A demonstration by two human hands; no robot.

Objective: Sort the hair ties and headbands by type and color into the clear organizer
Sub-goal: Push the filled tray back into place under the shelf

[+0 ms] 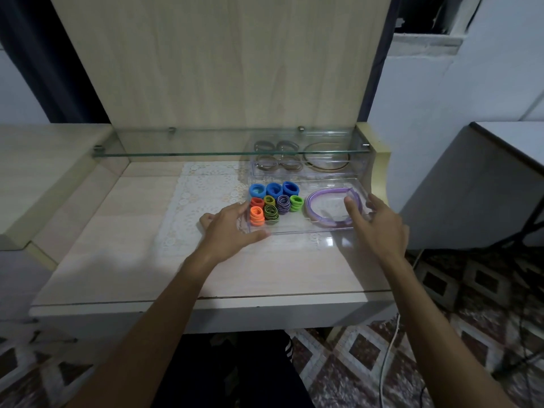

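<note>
While both hands frame the pulled-out drawer, the sort appears close to complete. The counter (123, 260) is a pale wood-grain surface with a lace mat (203, 195) on its far middle and a glass shelf (206, 148) spanning the back. The clear organizer (357, 160) stands at the far right, partly under that shelf. Its upper level holds brownish hair ties (276, 156) on the left and a thin brown headband (326, 157) on the right.

The lower clear drawer (300, 228) is drawn out toward the near edge. Purple headbands (316, 209) occupy its right section. The left section holds three blue hair ties (274, 189) in the far row, then red hair ties (257, 202), olive hair ties (269, 200), purple striped hair ties (283, 203) and green hair ties (296, 202), with orange hair ties (257, 216) and green-and-black hair ties (271, 214) nearest.

Grip state: the left hand (228, 228) rests on the drawer's near-left corner, fingers spread and nearly straight, thumb on the front rim, nothing pinched. The right hand (374, 222) reaches over the drawer's right end, fingers loosely extended by the headbands; whether it touches them cannot be told.

No loose ties or headbands are visible on the counter. Judged remaining work: push the drawer home.
</note>
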